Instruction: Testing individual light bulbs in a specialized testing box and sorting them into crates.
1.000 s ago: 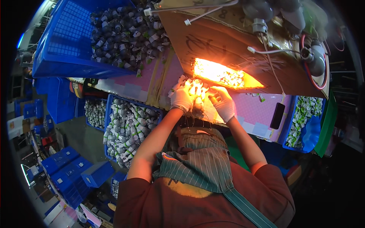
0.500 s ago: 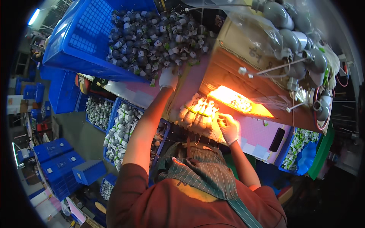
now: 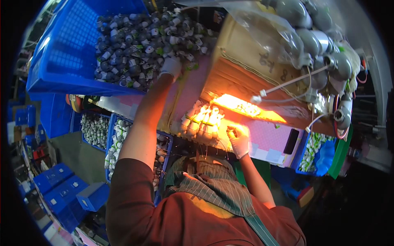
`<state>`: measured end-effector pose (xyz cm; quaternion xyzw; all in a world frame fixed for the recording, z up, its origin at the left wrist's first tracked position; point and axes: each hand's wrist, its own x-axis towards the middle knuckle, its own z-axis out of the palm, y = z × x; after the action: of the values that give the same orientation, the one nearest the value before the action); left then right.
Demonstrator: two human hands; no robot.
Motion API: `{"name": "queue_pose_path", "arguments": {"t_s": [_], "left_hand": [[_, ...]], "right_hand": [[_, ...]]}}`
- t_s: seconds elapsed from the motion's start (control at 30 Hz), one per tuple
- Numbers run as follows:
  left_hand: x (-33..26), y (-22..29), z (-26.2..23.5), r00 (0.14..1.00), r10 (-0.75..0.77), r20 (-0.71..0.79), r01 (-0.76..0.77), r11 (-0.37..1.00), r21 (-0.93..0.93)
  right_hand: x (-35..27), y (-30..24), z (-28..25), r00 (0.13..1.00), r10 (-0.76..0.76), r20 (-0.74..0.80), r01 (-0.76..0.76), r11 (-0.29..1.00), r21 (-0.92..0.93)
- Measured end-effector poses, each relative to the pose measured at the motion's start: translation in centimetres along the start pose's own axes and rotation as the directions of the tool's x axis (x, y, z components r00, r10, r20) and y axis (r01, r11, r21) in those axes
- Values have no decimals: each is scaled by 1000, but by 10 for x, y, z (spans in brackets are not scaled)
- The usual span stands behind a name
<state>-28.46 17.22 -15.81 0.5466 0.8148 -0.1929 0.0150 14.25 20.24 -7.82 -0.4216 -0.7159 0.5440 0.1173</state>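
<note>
Left hand (image 3: 171, 67) reaches into the bulb crate (image 3: 57, 61), grip unclear; right hand (image 3: 239, 141) pinches a lit bulb (image 3: 230, 132). Divided attention could knock the row (image 3: 201, 123) beside it.

blue plastic crate (image 3: 61, 61), matt cardboard box (image 3: 246, 69)

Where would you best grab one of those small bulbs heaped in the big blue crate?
Probably by the round glass end, from above: the bulbs lie loose at all angles in the open-topped blue crate, where the gloved left hand reaches down onto the heap.
</note>
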Motion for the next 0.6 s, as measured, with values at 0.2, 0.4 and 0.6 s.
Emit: {"name": "queue_pose_path", "arguments": {"t_s": [0.2,0.4,0.6], "left_hand": [[4,-11,40,971,-64,-230,-44,899,-436],[-77,33,-16,952,242,186,-191,948,-255],[-145,46,-67,925,-376,59,225,414,-882]], "right_hand": [[-7,12,1,998,59,32,-61,996,59],[-14,7,4,997,56,45,-57,998,15],[-8,5,20,988,-19,151,19,1000,0]]}}
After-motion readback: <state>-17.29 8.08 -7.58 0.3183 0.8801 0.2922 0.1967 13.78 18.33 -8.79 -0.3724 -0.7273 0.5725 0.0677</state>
